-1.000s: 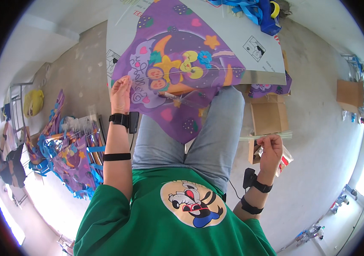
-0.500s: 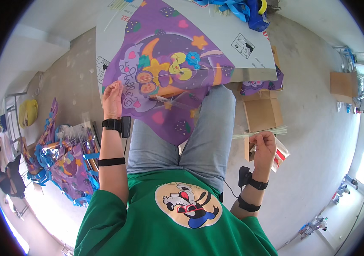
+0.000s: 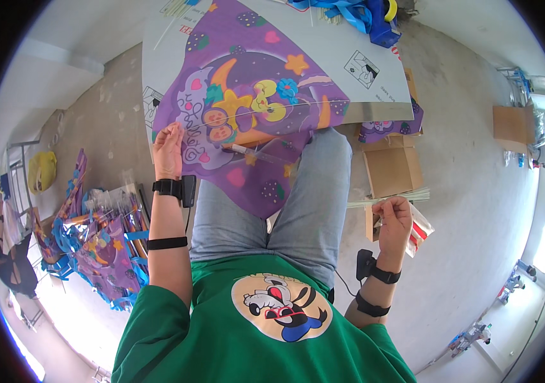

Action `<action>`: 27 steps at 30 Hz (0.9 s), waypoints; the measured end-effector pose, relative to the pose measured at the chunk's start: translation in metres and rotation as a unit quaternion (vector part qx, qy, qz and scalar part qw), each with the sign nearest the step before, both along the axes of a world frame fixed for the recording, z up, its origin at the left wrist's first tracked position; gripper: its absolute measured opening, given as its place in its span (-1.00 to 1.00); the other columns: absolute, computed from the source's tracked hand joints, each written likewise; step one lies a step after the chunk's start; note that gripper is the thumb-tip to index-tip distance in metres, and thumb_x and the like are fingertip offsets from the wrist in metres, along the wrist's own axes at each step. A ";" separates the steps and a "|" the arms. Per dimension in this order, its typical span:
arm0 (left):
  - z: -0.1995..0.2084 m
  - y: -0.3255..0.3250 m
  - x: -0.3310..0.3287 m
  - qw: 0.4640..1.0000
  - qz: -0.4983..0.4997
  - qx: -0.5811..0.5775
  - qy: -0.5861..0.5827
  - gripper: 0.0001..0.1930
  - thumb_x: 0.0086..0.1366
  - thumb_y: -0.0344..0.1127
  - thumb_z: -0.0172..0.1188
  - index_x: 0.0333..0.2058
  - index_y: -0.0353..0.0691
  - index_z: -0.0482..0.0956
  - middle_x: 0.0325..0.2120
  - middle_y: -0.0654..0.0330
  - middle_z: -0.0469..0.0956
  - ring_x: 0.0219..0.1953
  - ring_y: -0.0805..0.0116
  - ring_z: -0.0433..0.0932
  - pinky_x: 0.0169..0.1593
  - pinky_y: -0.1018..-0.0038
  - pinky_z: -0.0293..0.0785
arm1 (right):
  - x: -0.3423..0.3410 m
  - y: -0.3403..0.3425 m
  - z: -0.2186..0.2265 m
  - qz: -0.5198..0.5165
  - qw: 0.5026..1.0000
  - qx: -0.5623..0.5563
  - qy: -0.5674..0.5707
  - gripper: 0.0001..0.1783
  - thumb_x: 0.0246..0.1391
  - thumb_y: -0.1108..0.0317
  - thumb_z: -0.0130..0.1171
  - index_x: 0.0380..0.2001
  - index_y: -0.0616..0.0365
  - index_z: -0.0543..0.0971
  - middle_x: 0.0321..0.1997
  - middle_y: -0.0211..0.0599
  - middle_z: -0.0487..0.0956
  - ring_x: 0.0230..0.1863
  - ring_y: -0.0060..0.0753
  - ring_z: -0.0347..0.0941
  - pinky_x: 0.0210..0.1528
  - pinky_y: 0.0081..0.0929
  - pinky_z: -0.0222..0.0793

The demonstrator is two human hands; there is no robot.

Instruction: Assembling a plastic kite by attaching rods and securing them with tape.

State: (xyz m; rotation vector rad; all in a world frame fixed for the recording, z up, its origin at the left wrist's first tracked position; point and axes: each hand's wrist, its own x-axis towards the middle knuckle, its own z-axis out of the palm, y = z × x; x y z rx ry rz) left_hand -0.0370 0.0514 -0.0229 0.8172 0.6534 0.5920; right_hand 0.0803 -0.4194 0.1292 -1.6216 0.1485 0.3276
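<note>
A purple kite-like printed sheet (image 3: 247,54), with stars, hearts and a crescent moon, spreads over the board and hangs across my thighs. My left hand (image 3: 169,145) pinches its left edge, next to the lettering. A thin pale line runs across the sheet from near that hand to the right corner. A clear plastic strip (image 3: 266,155) lies on its lower half. Right of my knees, my right hand (image 3: 395,220) has its fingers closed at a bundle of thin pale rods (image 3: 413,196). How many rods the fingers grip cannot be made out.
Under the sheet lies a white printed board (image 3: 323,48), with blue straps (image 3: 349,13) at its far edge. An open cardboard box (image 3: 392,169) stands at my right, a red-and-white packet (image 3: 420,231) beside it. Several printed sheets (image 3: 103,255) hang at left, near another person (image 3: 14,268).
Both my hands stay nearly in place, and the sheet barely shifts. At the far left, the other person has changed posture, with an arm now raised.
</note>
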 end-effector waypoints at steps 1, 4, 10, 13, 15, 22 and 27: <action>-0.001 0.000 0.000 1.000 0.000 0.001 0.001 -0.90 0.20 -0.50 0.13 -0.29 -0.28 0.49 -0.22 0.20 0.52 -0.07 0.39 0.45 0.13 0.43 0.30 | 0.000 0.000 0.000 0.000 1.000 0.001 0.001 -0.98 0.14 0.52 -0.02 -0.36 0.23 0.40 -0.44 -0.29 0.52 -0.39 -0.50 0.42 -0.21 -0.56 0.37; -0.002 0.002 -0.001 1.000 -0.002 -0.001 -0.001 -0.90 0.20 -0.50 0.14 -0.29 -0.28 0.49 -0.22 0.19 0.52 -0.06 0.40 0.45 0.13 0.44 0.29 | 0.000 0.000 0.000 0.003 1.000 0.005 0.000 -0.98 0.14 0.52 -0.02 -0.36 0.23 0.40 -0.44 -0.29 0.52 -0.39 -0.50 0.42 -0.21 -0.56 0.36; 0.000 0.000 0.000 1.000 -0.002 0.004 0.002 -0.91 0.20 -0.51 0.13 -0.29 -0.29 0.48 -0.21 0.19 0.51 -0.07 0.40 0.45 0.12 0.45 0.30 | 0.000 0.000 0.000 0.000 1.000 0.008 0.003 -0.98 0.14 0.52 -0.02 -0.36 0.23 0.41 -0.45 -0.29 0.52 -0.39 -0.50 0.42 -0.21 -0.56 0.36; 0.000 0.000 0.000 1.000 -0.005 0.010 0.007 -0.91 0.20 -0.51 0.13 -0.29 -0.29 0.48 -0.21 0.18 0.51 -0.07 0.40 0.45 0.11 0.47 0.30 | 0.000 -0.001 -0.001 -0.003 1.000 0.005 0.004 -0.98 0.14 0.51 -0.01 -0.36 0.23 0.41 -0.45 -0.29 0.52 -0.39 -0.50 0.42 -0.21 -0.56 0.35; -0.001 0.000 0.001 1.000 -0.006 0.014 0.009 -0.91 0.21 -0.50 0.13 -0.29 -0.29 0.48 -0.20 0.18 0.51 -0.07 0.40 0.45 0.11 0.48 0.30 | 0.000 -0.001 -0.001 -0.004 1.000 0.004 0.005 -0.97 0.14 0.51 -0.01 -0.36 0.22 0.41 -0.45 -0.29 0.52 -0.39 -0.50 0.42 -0.21 -0.56 0.35; -0.001 -0.001 0.001 1.000 -0.007 0.017 0.017 -0.91 0.21 -0.50 0.13 -0.29 -0.29 0.47 -0.19 0.17 0.50 -0.07 0.40 0.45 0.11 0.52 0.30 | 0.000 -0.002 -0.002 -0.007 1.000 0.008 0.005 -0.97 0.14 0.50 -0.01 -0.36 0.23 0.41 -0.45 -0.29 0.52 -0.40 -0.50 0.42 -0.22 -0.56 0.35; 0.000 -0.002 0.001 1.000 -0.006 0.021 0.019 -0.90 0.20 -0.50 0.14 -0.28 -0.29 0.48 -0.19 0.17 0.51 -0.08 0.41 0.46 0.09 0.53 0.32 | 0.000 -0.002 -0.003 -0.008 1.000 0.016 0.006 -0.97 0.14 0.50 -0.01 -0.36 0.23 0.41 -0.45 -0.29 0.52 -0.40 -0.50 0.41 -0.22 -0.56 0.35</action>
